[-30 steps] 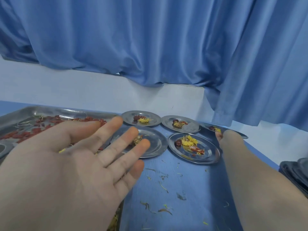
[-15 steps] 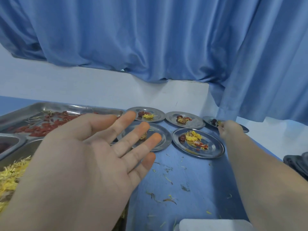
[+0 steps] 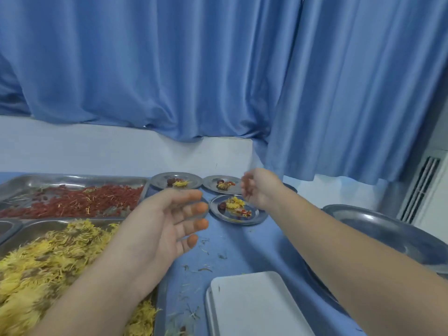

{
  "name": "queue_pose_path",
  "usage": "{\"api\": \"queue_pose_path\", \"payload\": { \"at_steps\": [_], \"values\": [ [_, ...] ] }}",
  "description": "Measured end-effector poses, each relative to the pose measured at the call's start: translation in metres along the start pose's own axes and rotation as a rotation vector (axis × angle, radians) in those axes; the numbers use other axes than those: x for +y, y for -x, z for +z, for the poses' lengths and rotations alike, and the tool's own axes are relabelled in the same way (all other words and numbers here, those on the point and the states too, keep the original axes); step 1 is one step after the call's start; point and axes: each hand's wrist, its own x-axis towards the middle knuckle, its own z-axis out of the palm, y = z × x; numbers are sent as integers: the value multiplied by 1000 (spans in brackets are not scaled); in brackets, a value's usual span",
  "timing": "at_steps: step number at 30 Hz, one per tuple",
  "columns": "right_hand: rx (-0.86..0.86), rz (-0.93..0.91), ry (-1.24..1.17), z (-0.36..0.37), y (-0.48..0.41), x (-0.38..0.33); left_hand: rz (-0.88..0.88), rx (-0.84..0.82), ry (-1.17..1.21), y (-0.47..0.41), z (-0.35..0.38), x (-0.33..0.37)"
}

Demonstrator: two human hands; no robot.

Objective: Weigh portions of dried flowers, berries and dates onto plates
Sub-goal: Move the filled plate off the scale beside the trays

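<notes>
— Which step is it?
— Portioning, I think. The left hand (image 3: 167, 224) has an open, empty grip. The right hand (image 3: 258, 187) is curled above the small round steel plate (image 3: 252, 218); I cannot tell if it holds anything.
— And next?
— Probably a pinch of the yellow dried flowers (image 3: 48, 258).

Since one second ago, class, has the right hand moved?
Yes. The right hand shifted left, from beside the nearest filled plate to over its right rim.

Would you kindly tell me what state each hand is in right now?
Left hand: open, palm up, holding nothing.
Right hand: fingers curled but blurred; cannot tell whether it holds anything.
</notes>
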Motion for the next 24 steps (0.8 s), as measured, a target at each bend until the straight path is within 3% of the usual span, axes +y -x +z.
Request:
{"api": "queue_pose_path", "payload": {
  "at_steps": [4,8,12,15,18,24],
  "values": [
    [-171,-103,178,-30,78,-26,0,-100,-137,12,12,5],
    [-118,-385,581,-85,137,-38,0,-102,-121,26,23,1],
    [28,-941,1384,-146,172,-13,-52,-95,-90,40,44,-23],
    [-161,-1213,1974,-160,174,21,-43,-40,-65,46,55,-38],
    [-277,-1151,2319,-152,161,52,-19,3,7,51,53,-47],
    [-134,-784,2812,-144,128,75,-17,76,-14,56,42,-65]
  ]
}}
